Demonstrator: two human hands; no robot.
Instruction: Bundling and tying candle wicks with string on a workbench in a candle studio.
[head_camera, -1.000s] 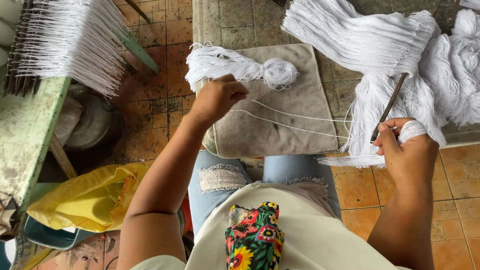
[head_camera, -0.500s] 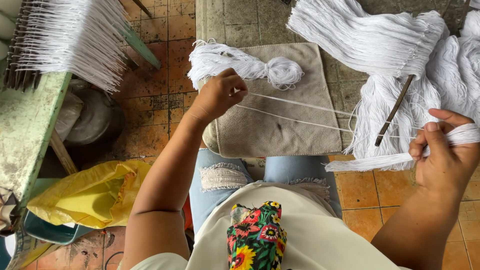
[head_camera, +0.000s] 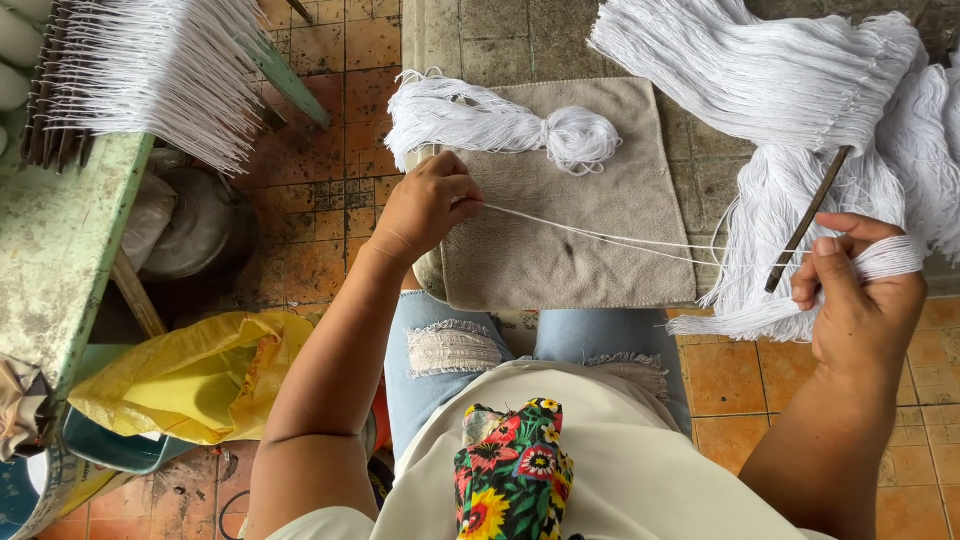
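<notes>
Stretching two white strands (head_camera: 600, 238) across a grey cloth (head_camera: 570, 250) on the lap, the left hand (head_camera: 425, 205) closes its grip on their left ends, fingers curled tight around them. The right hand (head_camera: 860, 300) has its grip wrapped round a thick bundle of white yarn (head_camera: 890, 258), the thumb pressed across it; the strands run into this hand, and a thin dark stick (head_camera: 805, 225) stands slanted just beside its fingertips.

Risks, as judged from this view: the strands are taut and thin, so a harder pull by either hand could snap them or slip them out of the left grip. They pass close to the loose fringe (head_camera: 760, 215) hanging from the big skein (head_camera: 760, 70) at far right, where they could snag and tangle. The stick could be knocked free if the right hand shifts.

The yarn is bright white, soft, many-stranded and limp. A tied hank (head_camera: 500, 125) of it lies on the far edge of the cloth, pinched at a knot and fanned at the left. More white threads (head_camera: 150, 70) hang from a comb-like frame on the green bench (head_camera: 60, 230) at far left, above a yellow bag (head_camera: 180, 385) on the tiled floor (head_camera: 330, 210).
</notes>
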